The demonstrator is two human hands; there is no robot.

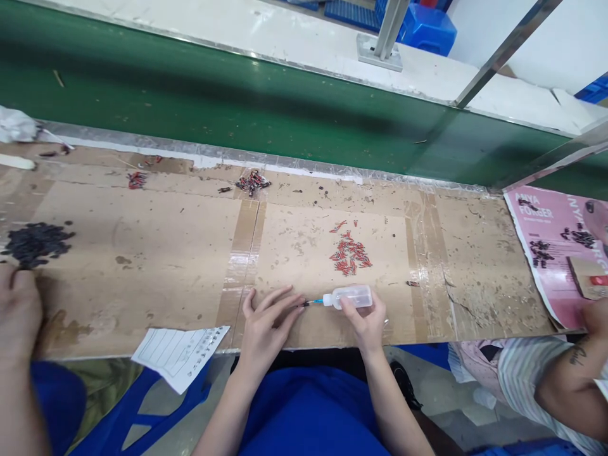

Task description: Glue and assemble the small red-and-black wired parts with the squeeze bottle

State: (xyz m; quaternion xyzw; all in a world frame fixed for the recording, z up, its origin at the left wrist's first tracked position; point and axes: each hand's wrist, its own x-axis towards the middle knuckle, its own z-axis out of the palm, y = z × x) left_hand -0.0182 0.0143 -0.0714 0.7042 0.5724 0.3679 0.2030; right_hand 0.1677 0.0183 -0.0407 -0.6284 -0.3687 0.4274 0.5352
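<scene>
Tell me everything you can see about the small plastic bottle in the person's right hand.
The small plastic bottle is translucent white, with a white cap and a thin blue needle tip. It lies almost level, tip pointing left, low over the cardboard worktop. The right hand grips its body, and the tip ends right at the left hand.

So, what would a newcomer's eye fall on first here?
The right hand holds a small clear bottle at the near edge of the table, its blue tip by the fingertips of the left hand. Just behind lies a heap of small red parts, and a green belt runs along the back.
</scene>
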